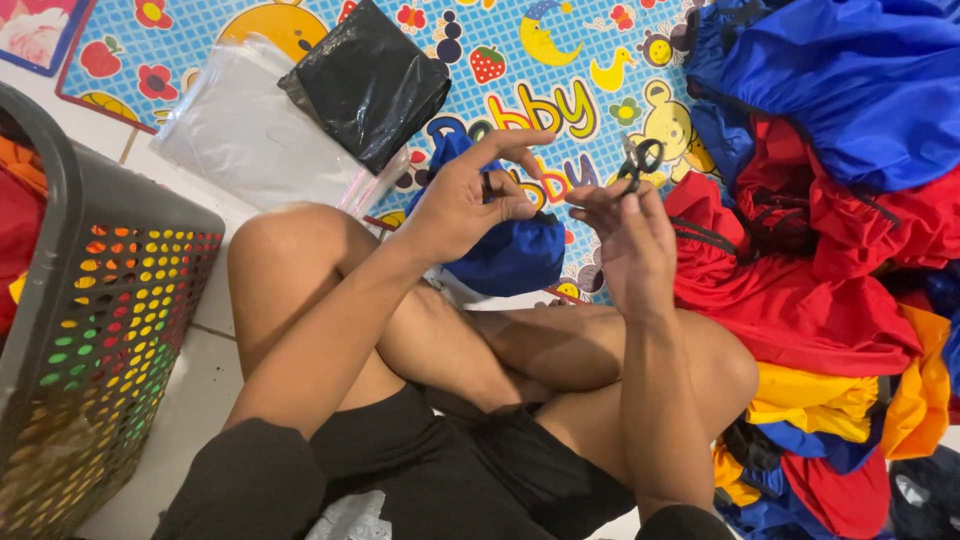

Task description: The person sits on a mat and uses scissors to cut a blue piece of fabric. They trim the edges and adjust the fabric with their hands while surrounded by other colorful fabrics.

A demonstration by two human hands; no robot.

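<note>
Two hands are working over my crossed legs: my right hand [628, 245] is gripping small black scissors [638, 160], fingers clamped on them, while my left hand [470, 200] is pinching something too fine to see above the blue cloth bundle [510, 255]. I judge I'm trimming thread; next calls for steady aim.

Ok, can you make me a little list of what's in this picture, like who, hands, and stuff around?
person: sits cross-legged on the floor
left hand: fingers pinched over a blue bundle
right hand: holds small black scissors
mat: blue, with cartoon pictures
black bag: lies on the mat
basket: grey, at the left, colourful cloth inside
cloth pile: blue, red, yellow, at the right
</note>
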